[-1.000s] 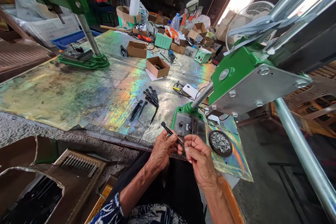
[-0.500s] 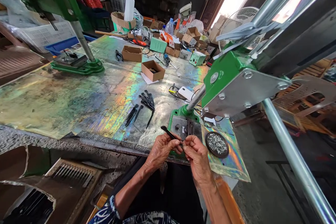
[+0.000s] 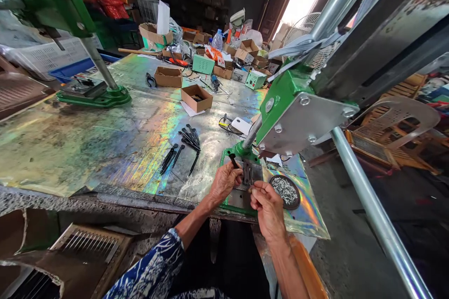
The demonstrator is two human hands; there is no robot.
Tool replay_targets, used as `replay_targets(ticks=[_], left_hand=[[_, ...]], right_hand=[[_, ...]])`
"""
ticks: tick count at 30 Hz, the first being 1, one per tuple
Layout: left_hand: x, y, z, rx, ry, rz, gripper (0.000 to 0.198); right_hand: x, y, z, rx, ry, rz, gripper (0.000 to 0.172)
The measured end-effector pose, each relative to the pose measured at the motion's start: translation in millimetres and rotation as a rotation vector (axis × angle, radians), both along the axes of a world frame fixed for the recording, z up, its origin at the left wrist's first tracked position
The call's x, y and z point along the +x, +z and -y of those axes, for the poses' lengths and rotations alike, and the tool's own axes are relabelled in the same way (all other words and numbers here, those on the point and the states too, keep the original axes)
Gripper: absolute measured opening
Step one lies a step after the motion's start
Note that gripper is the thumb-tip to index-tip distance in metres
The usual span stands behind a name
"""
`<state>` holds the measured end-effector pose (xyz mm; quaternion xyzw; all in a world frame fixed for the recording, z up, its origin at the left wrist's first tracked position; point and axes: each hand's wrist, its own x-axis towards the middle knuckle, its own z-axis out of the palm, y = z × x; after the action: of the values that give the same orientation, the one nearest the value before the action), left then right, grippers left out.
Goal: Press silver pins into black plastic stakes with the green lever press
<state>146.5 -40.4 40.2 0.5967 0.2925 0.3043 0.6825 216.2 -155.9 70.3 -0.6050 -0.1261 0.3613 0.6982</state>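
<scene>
My left hand [image 3: 226,182] is closed around a slim black part [image 3: 233,160], whose flat end sticks up past the fingers. It is over the metal base plate [image 3: 240,197] of a green press [image 3: 286,98]. My right hand [image 3: 267,200] is pinched at the fixture [image 3: 248,174] on that plate; whatever its fingertips hold is too small to make out. Right of that hand, a round dark dish [image 3: 286,191] holds many small silvery pins. To the left, several similar black parts [image 3: 189,138] lie in loose groups on the table.
A second green press [image 3: 94,96] stands at the left of the table [image 3: 133,149]. Cardboard boxes [image 3: 196,98], cables and a white device [image 3: 241,126] lie farther back. Below the near edge is an open carton [image 3: 31,266]. A thick metal tube [image 3: 379,205] slants down at right.
My hands have moved apart. My left hand has carried the black part forward over the press base and tilted it more upright. My right hand has shifted slightly right. The view has also shifted.
</scene>
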Motion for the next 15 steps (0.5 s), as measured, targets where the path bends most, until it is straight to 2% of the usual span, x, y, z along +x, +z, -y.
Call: replay_targets(ticks=[4, 9, 12, 15], left_hand=[[14, -3.0, -12, 0.1, -0.033, -0.091, 0.011], [21, -8.9, -15, 0.133, -0.044, -0.146, 0.013], [21, -8.6, -15, 0.136, -0.042, -0.173, 0.013], [22, -8.5, -15, 0.145, -0.044, -0.2, 0.013]], right_hand=[[14, 37.5, 37, 0.09, -0.029, -0.076, 0.032], [38, 85.1, 87, 0.126, -0.184, -0.043, 0.023], [47, 98.3, 109, 0.099, -0.157, 0.02, 0.017], [45, 106.3, 120, 0.092, -0.105, 0.092, 0.02]])
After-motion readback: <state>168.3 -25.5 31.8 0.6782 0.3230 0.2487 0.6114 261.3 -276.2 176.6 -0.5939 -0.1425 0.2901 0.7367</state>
